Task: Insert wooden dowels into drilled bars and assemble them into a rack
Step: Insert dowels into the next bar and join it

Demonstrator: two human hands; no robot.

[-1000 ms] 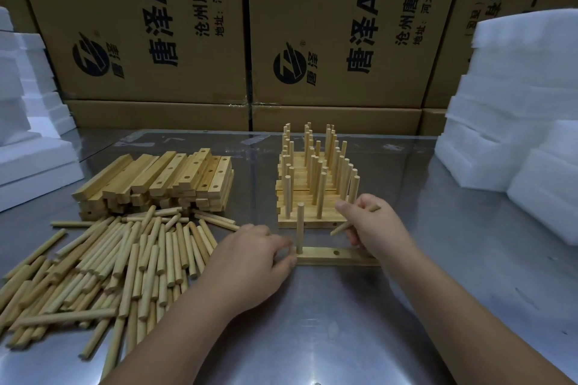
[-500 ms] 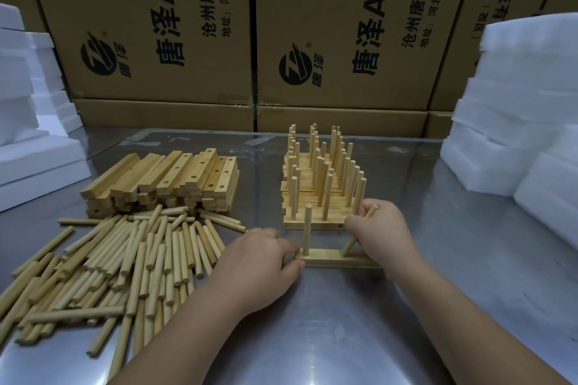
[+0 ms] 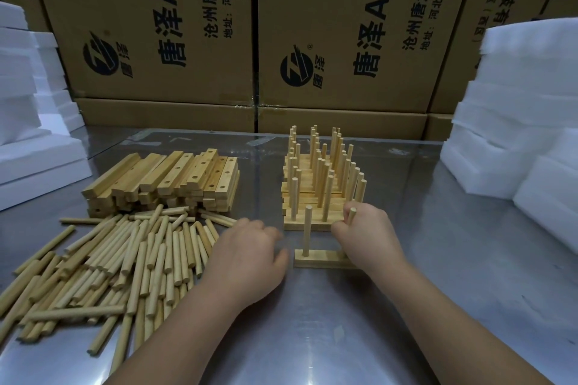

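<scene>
The tilted dowel (image 3: 352, 213) now stands upright at the bar's (image 3: 325, 260) three-o'clock end, gripped by the right hand (image 3: 370, 236). The left hand (image 3: 247, 251), loose and empty, has let go, so the dowel likely only needs seating.

Table top (image 3: 312, 337): sheet metal, glossy, mirror-like, lightly scuffed. Dowels (image 3: 103, 262): bare pale wood, smooth, matt. Drilled bars (image 3: 162, 178): same unfinished wood, matt. Boxes (image 3: 150, 25): brown cardboard, matt, black print. Blocks (image 3: 525, 122): white foam, matt, finely grainy

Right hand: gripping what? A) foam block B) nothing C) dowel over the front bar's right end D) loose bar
C: the right hand curls round a dowel, tip showing above the fingers, at the right end of the front bar.
</scene>
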